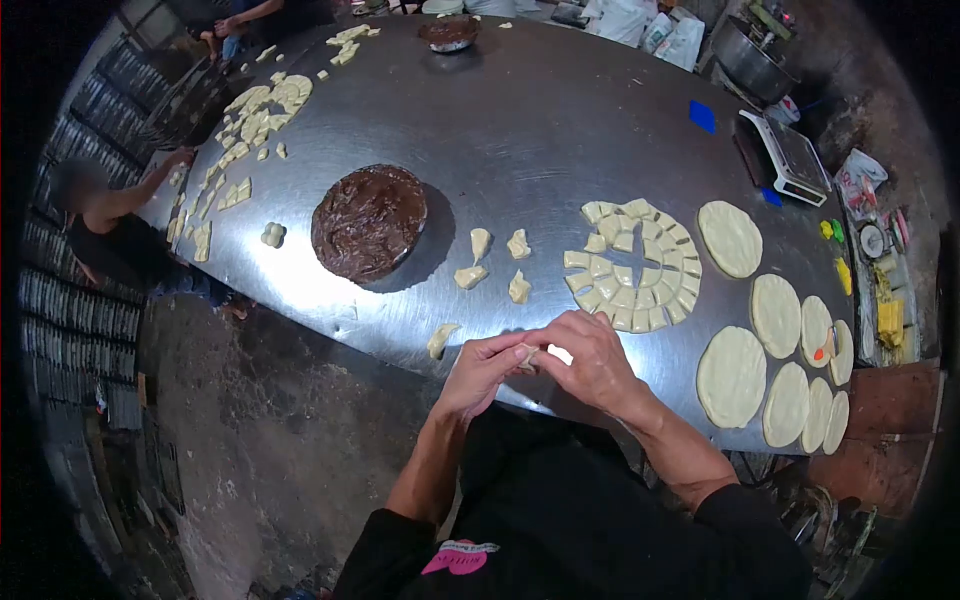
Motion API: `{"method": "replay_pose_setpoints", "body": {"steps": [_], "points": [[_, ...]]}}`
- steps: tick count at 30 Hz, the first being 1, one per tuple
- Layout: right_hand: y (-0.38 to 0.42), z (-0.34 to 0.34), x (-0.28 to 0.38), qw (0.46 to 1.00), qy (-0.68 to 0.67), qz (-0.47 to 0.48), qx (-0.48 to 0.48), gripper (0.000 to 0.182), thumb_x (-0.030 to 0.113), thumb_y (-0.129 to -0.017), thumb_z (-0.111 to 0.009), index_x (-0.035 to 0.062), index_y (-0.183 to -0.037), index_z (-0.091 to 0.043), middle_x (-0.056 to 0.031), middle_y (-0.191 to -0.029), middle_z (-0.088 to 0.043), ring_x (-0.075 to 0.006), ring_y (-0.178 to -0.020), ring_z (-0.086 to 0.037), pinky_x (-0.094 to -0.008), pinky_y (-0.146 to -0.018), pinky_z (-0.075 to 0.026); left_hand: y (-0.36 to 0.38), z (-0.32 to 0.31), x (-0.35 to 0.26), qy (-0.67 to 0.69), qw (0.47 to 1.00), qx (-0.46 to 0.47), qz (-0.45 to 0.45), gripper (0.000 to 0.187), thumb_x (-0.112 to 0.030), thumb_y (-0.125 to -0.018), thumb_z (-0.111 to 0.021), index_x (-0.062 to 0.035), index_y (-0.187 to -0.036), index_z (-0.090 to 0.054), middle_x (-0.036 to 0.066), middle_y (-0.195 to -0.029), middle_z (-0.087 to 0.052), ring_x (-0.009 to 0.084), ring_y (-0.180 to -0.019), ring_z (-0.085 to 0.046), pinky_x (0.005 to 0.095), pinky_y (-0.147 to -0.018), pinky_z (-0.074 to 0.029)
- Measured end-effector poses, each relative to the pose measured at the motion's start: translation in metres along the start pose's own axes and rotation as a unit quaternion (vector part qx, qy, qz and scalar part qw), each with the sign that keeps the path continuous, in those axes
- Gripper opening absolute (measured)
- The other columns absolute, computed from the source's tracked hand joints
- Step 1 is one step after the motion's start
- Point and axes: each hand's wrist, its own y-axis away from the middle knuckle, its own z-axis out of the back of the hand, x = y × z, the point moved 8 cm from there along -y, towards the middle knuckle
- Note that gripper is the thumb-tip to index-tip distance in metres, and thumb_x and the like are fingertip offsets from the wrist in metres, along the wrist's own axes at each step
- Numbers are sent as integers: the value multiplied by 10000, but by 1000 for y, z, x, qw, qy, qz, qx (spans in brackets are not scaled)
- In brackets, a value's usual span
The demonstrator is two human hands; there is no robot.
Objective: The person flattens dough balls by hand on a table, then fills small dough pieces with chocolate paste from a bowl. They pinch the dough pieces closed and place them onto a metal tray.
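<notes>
Close to the front edge of the metal table, my left hand (478, 375) and my right hand (588, 362) meet. Their fingertips pinch a small piece of dough (528, 361), mostly hidden by the fingers. Left of my hands lies a loose dough piece (441, 341). Several more small dough pieces (470, 277) are spread just beyond. Ahead to the right is a round of dough cut into many blocks (650, 300). A bowl heaped with dark brown paste (368, 222) stands ahead to the left.
Several flat dough discs (731, 376) lie on the right. Beyond them are a scale (787, 160) and a blue scraper (702, 116). Another paste bowl (448, 36) stands at the far side. A co-worker (115, 225) is at the left edge, near scattered dough pieces (255, 118).
</notes>
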Motion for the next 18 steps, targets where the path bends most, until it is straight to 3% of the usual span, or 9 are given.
{"method": "replay_pose_setpoints", "body": {"steps": [2,6,9,12,14,18], "points": [[-1,-25,-18,998,-37,-5,43,144,130,-789,-682,90,-922,-644,-57,-792,-616,-249,-771,-600,-371,-689,-398,0,1,-9,46,999,-3,17,347,-68,-932,-586,35,-1261,-553,109,-1186,-612,164,-1041,-612,295,-875,-535],[-12,-31,4,997,-24,5,-72,170,106,-775,-681,79,-941,-654,-45,-832,-640,-246,-776,-603,-373,-711,-407,1,28,-19,86,994,-63,-38,380,-74,-932,-589,20,-1295,-527,105,-1214,-596,163,-1035,-616,292,-872,-538],[-25,-45,17,998,7,15,-53,155,67,-750,-696,66,-898,-649,-44,-838,-658,-238,-770,-613,-359,-715,-417,8,50,-19,121,987,-104,-8,381,-90,-929,-600,18,-1289,-536,119,-1243,-584,175,-1067,-600,316,-921,-510],[-38,-53,18,999,-2,20,-32,169,48,-729,-717,62,-886,-655,-40,-806,-658,-230,-755,-614,-345,-699,-418,4,51,-39,76,993,-79,-38,365,-93,-934,-595,25,-1276,-548,118,-1216,-599,176,-1047,-604,321,-923,-499],[-42,-55,12,999,-9,-50,-4,151,60,-719,-733,67,-848,-655,-41,-780,-646,-227,-738,-608,-342,-689,-409,0,58,-35,79,995,-56,-23,365,-101,-935,-596,29,-1273,-551,121,-1209,-603,175,-1046,-605,320,-917,-499],[-43,-37,9,997,12,-27,-74,160,64,-706,-747,73,-829,-646,-40,-764,-640,-224,-725,-604,-341,-683,-400,-14,52,-32,59,998,15,25,370,-114,-933,-601,28,-1271,-554,127,-1186,-617,173,-1057,-601,317,-906,-501]]}}
